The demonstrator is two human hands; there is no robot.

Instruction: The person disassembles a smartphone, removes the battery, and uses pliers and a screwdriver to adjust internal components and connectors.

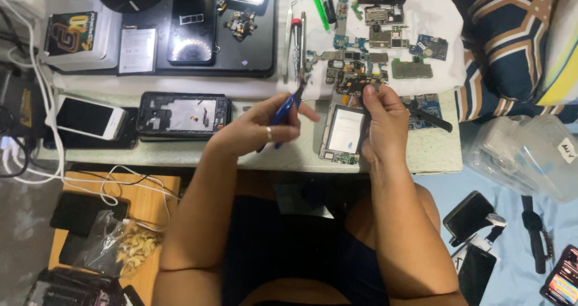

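- Head view: the person is sitting close against the counter (433, 155), forearms reaching forward, so both hands are working just above its near edge.
- The left hand (259, 131) is curling shut around the blue handles of a pair of small pliers (289, 104), a ring showing on one finger; the grip is keeping the thin tips aimed up and to the right, toward the other hand.
- The right hand (379, 122) is pinching the top of a phone frame (344, 131) with a pale rectangular panel, fingers pressed together at its upper edge, apparently steadying it on the counter beside the tips.
- To the left, an opened phone chassis (183, 114) and a white phone (90, 118) are lying flat on the counter, well apart from the hands.
- Farther off, loose circuit boards (385, 38) are lying spread on a white cloth (433, 11), seemingly kept separate and within reach.
- Beside them, tweezers and a red-tipped tool (295, 41) are lying lengthwise, next to a green pen (317, 5).
- At the far left, a dark tray (265, 53) is holding another phone (192, 23) and small parts.
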